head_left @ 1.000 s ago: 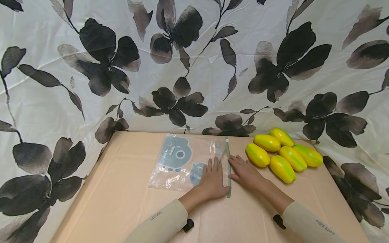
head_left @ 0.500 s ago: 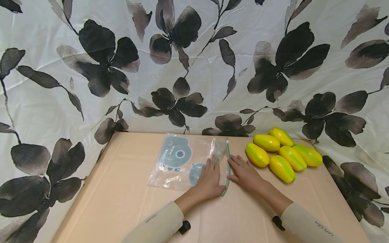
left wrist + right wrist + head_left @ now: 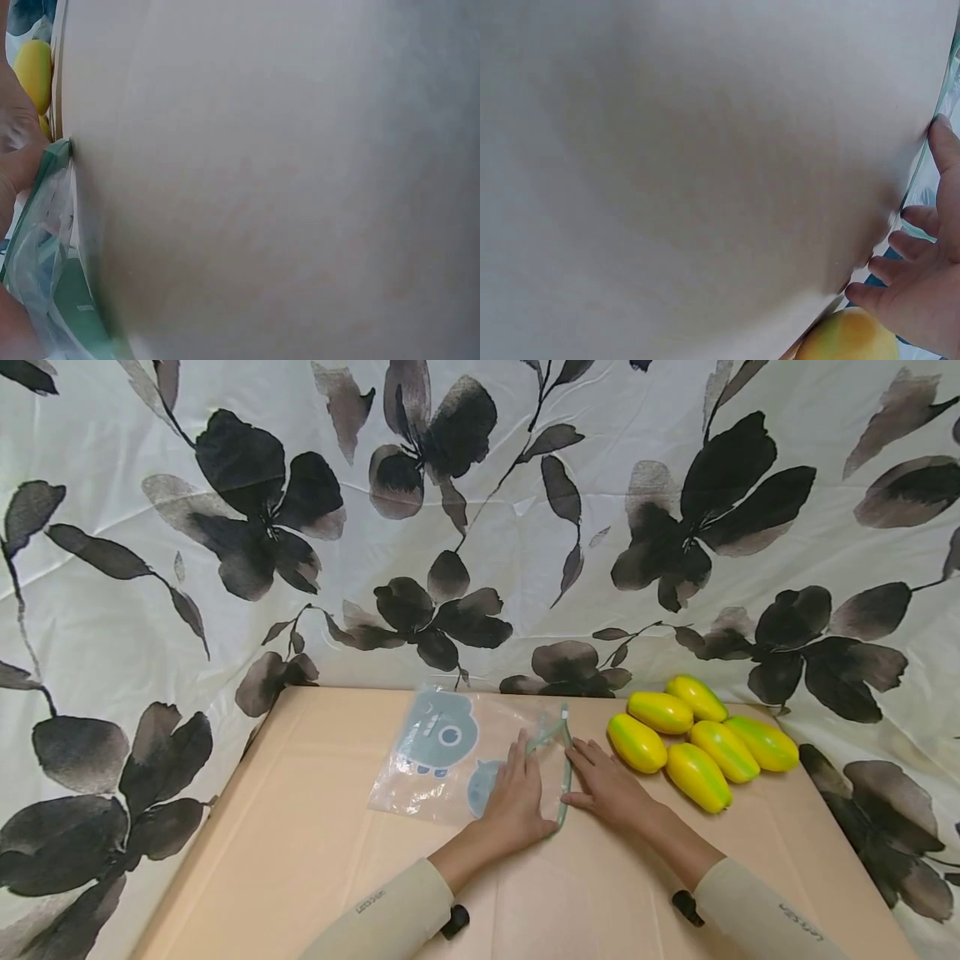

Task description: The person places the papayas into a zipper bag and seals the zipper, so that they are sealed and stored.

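A clear plastic zip bag [image 3: 442, 802] with blue-grey cartoon animal prints lies flat on the table, its green-edged mouth toward the right. My left hand [image 3: 512, 797] rests on the bag near that mouth, fingers extended forward and thumb at the near end of the green strip [image 3: 566, 768]. My right hand [image 3: 611, 785] lies just right of the strip, its spread fingertips touching it. Between the hands the two green edges stand apart at the far end. In the left wrist view the bag's green edges [image 3: 81, 307] gape, with clear film between them. Neither hand grips anything.
Several yellow-green, papaya-like fruits [image 3: 697, 777] lie grouped right of my right hand. The tan tabletop [image 3: 300, 860] ends at a white cloth [image 3: 555, 552] printed with dark flowers, which hangs behind and at the sides.
My left hand has shifted slightly left and its thumb has drawn back, taking one green edge along. The bag's mouth has parted wider. The right hand stays nearly in place.
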{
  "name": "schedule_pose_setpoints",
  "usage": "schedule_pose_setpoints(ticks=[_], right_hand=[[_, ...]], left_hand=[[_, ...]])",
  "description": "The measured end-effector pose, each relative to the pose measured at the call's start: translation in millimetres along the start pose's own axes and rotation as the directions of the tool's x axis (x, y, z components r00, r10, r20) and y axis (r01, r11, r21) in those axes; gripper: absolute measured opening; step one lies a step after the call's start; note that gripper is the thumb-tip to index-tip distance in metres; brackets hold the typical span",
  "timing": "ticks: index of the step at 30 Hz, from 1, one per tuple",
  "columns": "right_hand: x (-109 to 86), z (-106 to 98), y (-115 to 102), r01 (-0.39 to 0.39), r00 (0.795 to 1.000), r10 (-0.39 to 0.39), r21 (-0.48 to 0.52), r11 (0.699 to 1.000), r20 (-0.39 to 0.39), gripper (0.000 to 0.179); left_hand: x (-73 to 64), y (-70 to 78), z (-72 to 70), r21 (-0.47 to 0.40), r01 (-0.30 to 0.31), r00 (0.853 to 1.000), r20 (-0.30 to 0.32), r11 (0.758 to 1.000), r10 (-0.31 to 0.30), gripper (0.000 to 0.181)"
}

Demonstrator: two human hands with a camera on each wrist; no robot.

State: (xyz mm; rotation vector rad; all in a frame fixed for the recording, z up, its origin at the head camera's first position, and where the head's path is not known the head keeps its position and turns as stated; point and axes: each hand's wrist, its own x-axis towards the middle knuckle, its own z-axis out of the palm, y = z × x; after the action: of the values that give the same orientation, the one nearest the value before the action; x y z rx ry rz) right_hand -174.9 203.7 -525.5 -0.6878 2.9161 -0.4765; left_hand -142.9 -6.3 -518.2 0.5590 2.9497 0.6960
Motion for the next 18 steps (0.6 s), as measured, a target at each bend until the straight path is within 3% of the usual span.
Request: schedule_pose_setpoints(ticks=[8,18], right_hand=[[0.7,-1.4,1.4,0.002,1.0,-0.002,0.011,1.0,0.008,0.09],[1.1,-0.2,3.9,0.0,1.0,0.0,0.035,0.999,-0.014,0.094]], left_hand=[[-0.1,1.6,-1.5,0.006,0.006,1.0,-0.005,1.0,-0.006,0.124],[-3.0,0.3,0.6,0.0,-0.001,0.998,-0.059,1.0,0.001,0.12]])
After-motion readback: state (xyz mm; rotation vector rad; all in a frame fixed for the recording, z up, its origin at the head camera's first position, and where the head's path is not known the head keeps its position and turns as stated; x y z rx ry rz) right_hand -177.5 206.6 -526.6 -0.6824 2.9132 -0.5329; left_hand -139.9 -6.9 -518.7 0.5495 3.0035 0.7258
